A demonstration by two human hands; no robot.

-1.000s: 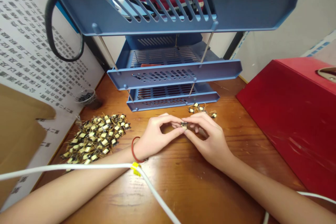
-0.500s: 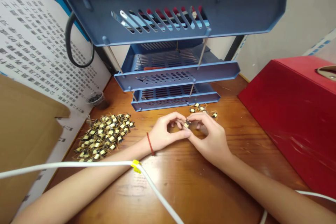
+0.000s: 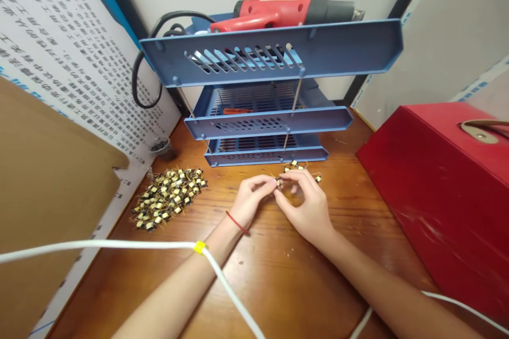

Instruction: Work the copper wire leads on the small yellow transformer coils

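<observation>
Between my two hands is a small transformer (image 3: 279, 183) with a black body and pale yellow wrapping. My right hand (image 3: 308, 204) holds it between thumb and forefinger, the other fingers curled behind. My left hand (image 3: 252, 196), with a red string at the wrist, pinches at the left side of the same piece. Whether those left fingertips grip its body or a thin wire lead is too small to tell. A big pile of similar transformers (image 3: 169, 196) lies left of my left hand. Several more transformers (image 3: 294, 164) with copper-coloured leads lie just beyond my right hand.
A blue three-tier rack (image 3: 350, 53) stands behind my hands, with a red heat gun (image 3: 274, 13) on top. A clear cup (image 3: 163, 148) of dark bits sits left. The red box (image 3: 429, 180) is at right; a white cable (image 3: 233, 288) crosses in front.
My view has tilted up, showing more of the heat gun. My left thumb and forefinger have closed together at the transformer, which has turned in my fingers.
</observation>
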